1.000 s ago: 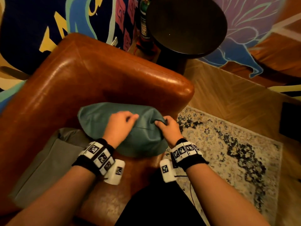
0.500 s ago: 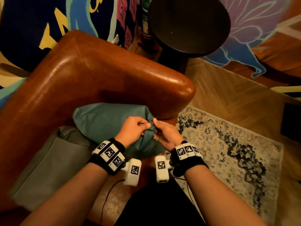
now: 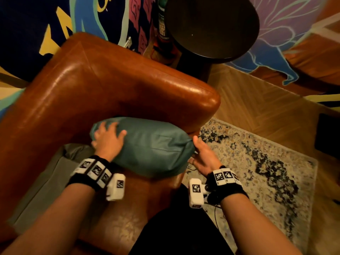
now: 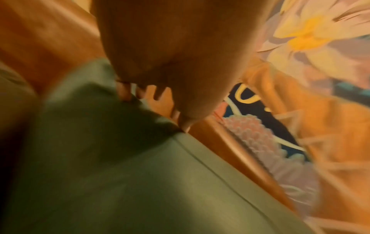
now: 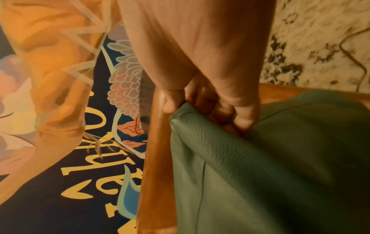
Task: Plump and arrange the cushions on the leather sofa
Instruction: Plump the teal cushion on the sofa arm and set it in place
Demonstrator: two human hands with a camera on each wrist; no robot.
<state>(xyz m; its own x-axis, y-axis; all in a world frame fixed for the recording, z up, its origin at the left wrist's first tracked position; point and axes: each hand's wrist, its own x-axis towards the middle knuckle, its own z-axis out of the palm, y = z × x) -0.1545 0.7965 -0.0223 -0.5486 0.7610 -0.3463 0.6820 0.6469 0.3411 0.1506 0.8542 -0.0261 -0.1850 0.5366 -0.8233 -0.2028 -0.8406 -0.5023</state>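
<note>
A teal leather cushion (image 3: 152, 146) lies across the seat corner of the brown leather sofa (image 3: 110, 85), against its armrest. My left hand (image 3: 106, 138) rests on the cushion's left end with its fingers spread and fairly straight; the blurred left wrist view shows the fingertips (image 4: 124, 93) at the cushion (image 4: 120, 174) edge. My right hand (image 3: 200, 155) holds the right end. In the right wrist view, the thumb (image 5: 170, 104) is on one side of the cushion (image 5: 260, 174) corner, with the fingers (image 5: 244, 117) dug in on the other.
A grey cushion (image 3: 46, 184) lies on the seat to the left of the teal one. A dark round side table (image 3: 211, 24) stands behind the armrest with a bottle (image 3: 162, 24) beside it. A patterned rug (image 3: 257, 172) covers the wooden floor on the right.
Both hands were together at the cushion's right corner. My left hand has moved to the left end and spread out, and the cushion now looks fuller and longer.
</note>
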